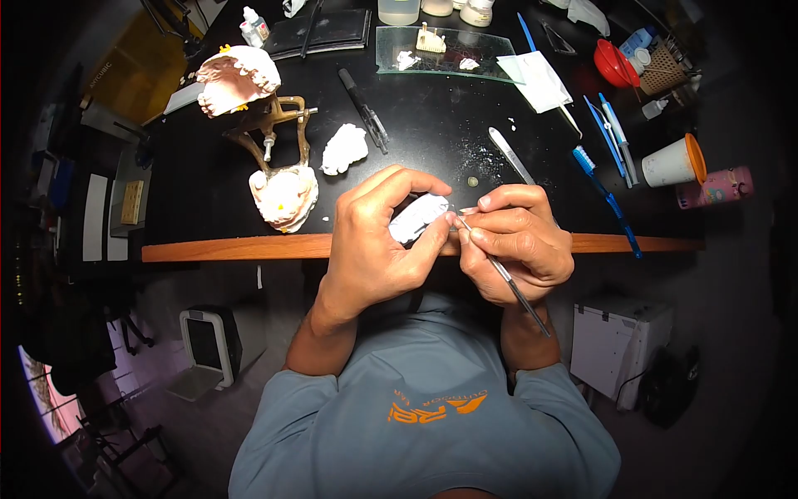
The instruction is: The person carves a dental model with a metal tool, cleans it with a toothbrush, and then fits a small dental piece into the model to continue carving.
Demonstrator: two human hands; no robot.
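Observation:
Near the front edge of the table, my left hand (371, 229) is closed around a white plaster piece (418, 218), thumb and fingers on either side of it. My right hand (522, 241) pinches a slim dark-handled metal dental tool (520, 298) like a pen. Its tip points toward the left thumb and the plaster piece; whether it touches is hidden by the fingers. A little beyond the hands lie a small round bit (473, 181), white crumbs (475, 156) and a metal blade-like tool (509, 155).
On the left stands a brass-coloured articulator (274, 125) with plaster jaw models (284, 198). A white lump (344, 149) and a black pen (363, 110) lie beside it. Farther back is a glass plate (490, 65). To the right are a blue toothbrush (611, 204) and a white cup (667, 162).

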